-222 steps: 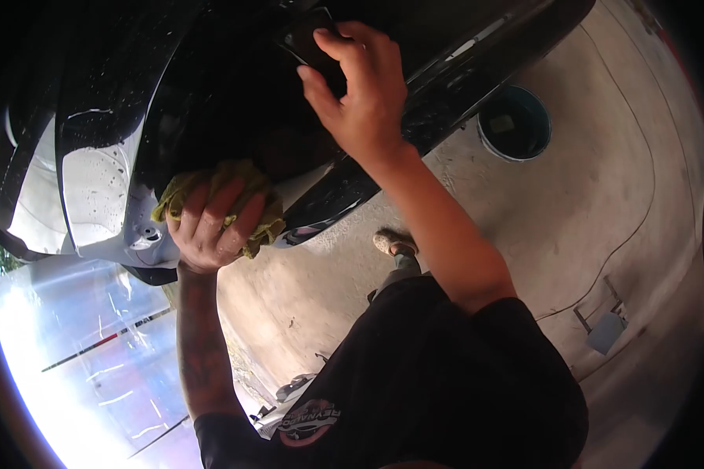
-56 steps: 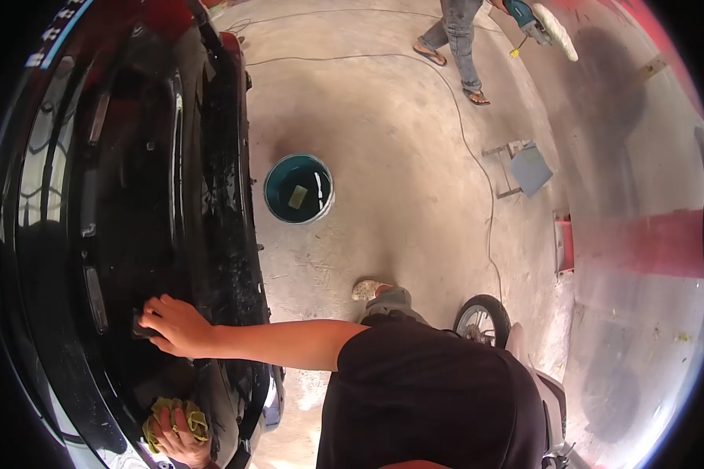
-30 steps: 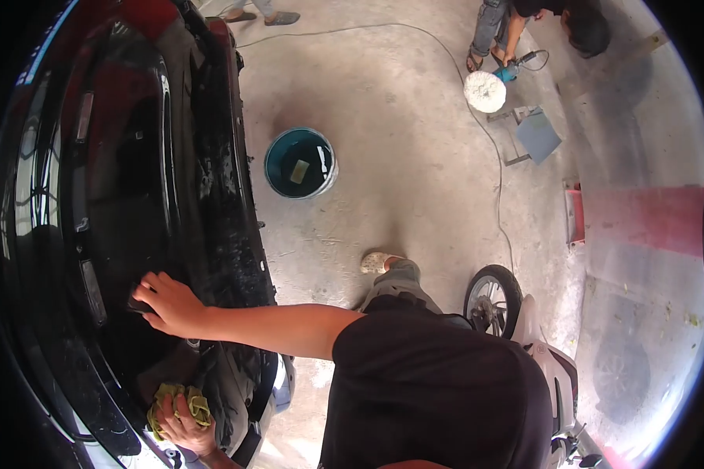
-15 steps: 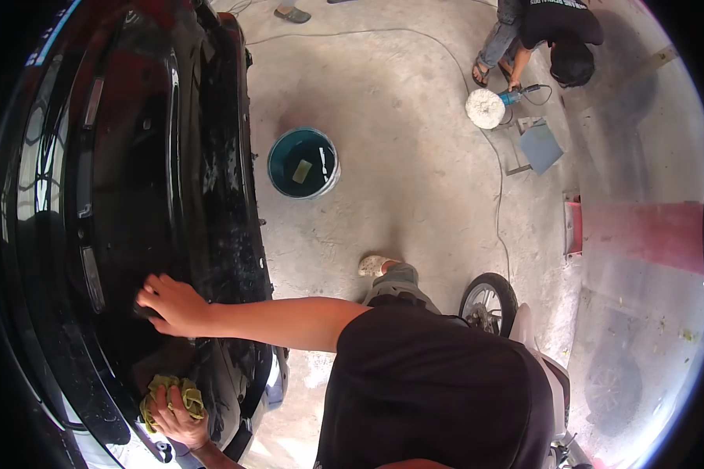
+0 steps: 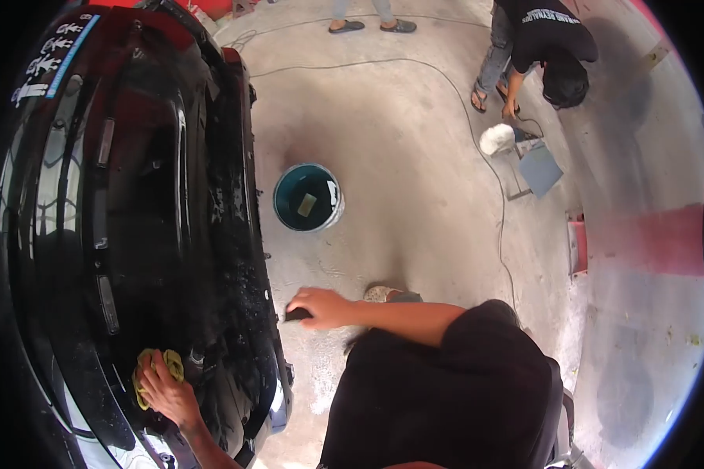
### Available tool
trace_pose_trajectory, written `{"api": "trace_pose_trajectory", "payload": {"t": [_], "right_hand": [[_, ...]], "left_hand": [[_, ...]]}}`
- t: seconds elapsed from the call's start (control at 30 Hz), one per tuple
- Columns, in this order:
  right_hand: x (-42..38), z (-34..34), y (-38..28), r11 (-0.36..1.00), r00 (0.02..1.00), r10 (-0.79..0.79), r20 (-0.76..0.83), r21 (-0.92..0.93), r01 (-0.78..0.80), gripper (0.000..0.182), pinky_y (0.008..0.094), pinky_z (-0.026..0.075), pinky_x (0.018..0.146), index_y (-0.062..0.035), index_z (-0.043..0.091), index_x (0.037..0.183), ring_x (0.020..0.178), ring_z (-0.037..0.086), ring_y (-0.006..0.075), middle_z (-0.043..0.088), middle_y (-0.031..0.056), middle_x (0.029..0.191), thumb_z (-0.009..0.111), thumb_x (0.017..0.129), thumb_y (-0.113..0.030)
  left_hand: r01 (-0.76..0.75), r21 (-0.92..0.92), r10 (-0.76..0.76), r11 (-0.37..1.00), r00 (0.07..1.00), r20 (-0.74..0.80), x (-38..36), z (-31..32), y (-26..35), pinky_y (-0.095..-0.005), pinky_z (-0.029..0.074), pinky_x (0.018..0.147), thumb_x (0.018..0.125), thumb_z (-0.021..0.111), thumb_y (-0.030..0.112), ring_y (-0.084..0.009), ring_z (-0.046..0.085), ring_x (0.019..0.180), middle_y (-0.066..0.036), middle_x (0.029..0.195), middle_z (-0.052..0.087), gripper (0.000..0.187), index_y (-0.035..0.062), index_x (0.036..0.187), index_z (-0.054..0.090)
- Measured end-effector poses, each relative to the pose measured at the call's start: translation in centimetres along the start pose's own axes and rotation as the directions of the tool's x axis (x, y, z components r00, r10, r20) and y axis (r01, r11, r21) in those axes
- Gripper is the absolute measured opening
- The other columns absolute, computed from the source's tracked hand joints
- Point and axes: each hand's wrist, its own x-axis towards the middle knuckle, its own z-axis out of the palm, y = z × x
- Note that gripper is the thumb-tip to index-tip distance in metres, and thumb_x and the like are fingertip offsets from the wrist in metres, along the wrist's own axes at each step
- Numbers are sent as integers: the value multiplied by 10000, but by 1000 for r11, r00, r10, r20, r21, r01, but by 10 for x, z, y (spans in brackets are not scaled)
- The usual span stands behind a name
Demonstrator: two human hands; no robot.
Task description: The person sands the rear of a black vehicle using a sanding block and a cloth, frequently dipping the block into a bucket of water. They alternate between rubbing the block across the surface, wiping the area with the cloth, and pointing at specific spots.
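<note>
On the glossy black rear of a car (image 5: 145,242), my left hand (image 5: 168,391) presses a crumpled yellow-green cloth (image 5: 147,375) to the surface. My right hand (image 5: 321,307) is off the car, over the floor just beside the bumper edge. Its fingers are curled around a small black block (image 5: 297,314), partly hidden by the hand; its exact kind does not show. Beyond that hand stands a teal bucket (image 5: 278,199) holding dark liquid, with a pale yellowish rectangular piece (image 5: 307,205) in it.
At upper right a co-worker (image 5: 547,47) bends over a polisher with a white fluffy pad (image 5: 497,140), beside a low stand with a grey panel (image 5: 541,170). A cable (image 5: 461,86) crosses the concrete floor. Another person's feet (image 5: 397,26) show at the top.
My right hand has lifted off the car panel and moved back toward my body with the black block. The cloth hand stays on the car, slightly shifted. The co-worker's polisher pad has turned.
</note>
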Motion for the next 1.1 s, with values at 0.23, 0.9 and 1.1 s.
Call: {"api": "trace_pose_trajectory", "payload": {"t": [0.23, 0.9, 1.1], "right_hand": [[-69, -92, 77, 912, 812, 344, -472, -36, -408, 410, 447, 519, 938, -151, 666, 1209, 1112, 622, 341, 647, 122, 1136, 735, 810, -212], [-107, -8, 35, 882, 469, 468, -749, 425, -203, 427, 417, 522, 916, -105, 660, 1200, 1071, 640, 299, 639, 143, 1146, 786, 815, -239], [-128, 2, 32, 755, 342, 611, -714, 656, 22, 451, 373, 516, 862, -59, 653, 1204, 994, 647, 221, 684, 133, 1099, 812, 811, -212]], "left_hand": [[-102, -58, 98, 993, 993, -67, 47, 27, 11, -509, 445, 1049, 810, 666, -16, -348, 507, 1347, -69, 1430, 548, 573, 135, 1354, 575], [-322, -64, 310, 945, 939, -152, 135, 48, 22, -493, 523, 1002, 826, 787, 96, -332, 560, 1293, -65, 1381, 592, 584, 130, 1368, 570], [-202, -139, 198, 969, 979, -46, 70, 26, 31, -549, 497, 1041, 735, 873, 132, -389, 474, 1386, -82, 1479, 512, 773, 142, 1415, 506]]}}
